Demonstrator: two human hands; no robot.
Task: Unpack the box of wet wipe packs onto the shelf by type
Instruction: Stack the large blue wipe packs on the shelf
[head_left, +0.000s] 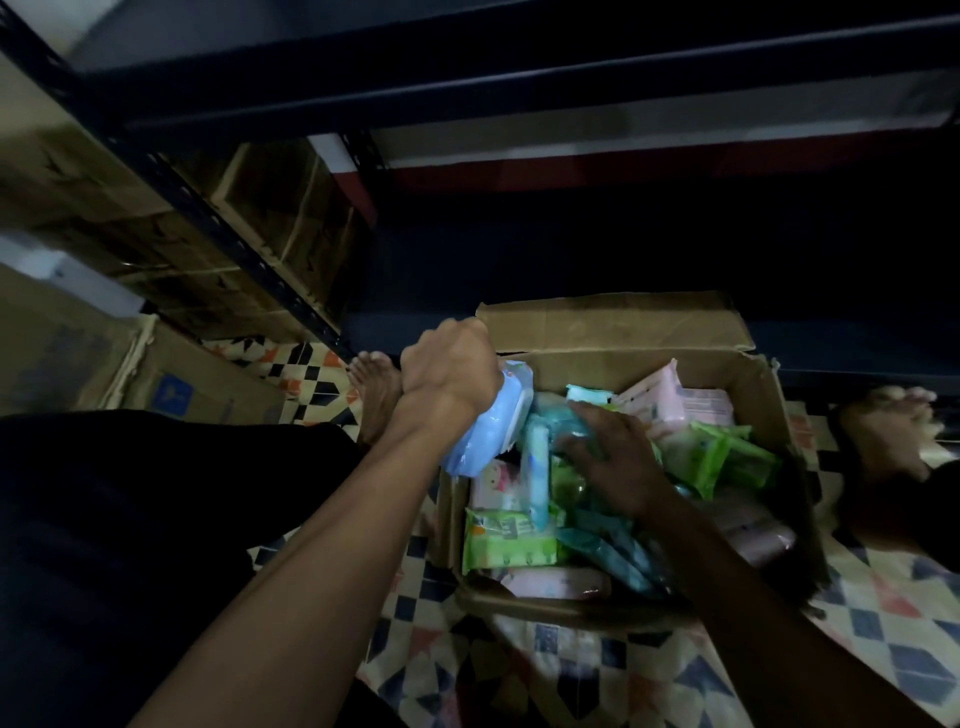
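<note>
head cam: left hand (451, 364) grips blue pack (488, 421) above box (613, 322); right hand (613, 462) flat on packs inside

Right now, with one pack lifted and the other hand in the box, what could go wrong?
1. The left hand holds the blue pack at one end only; it may slip back into the cardboard box.
2. The right hand lies on mixed teal packs and green packs; in this dim light, types may get confused.
</note>
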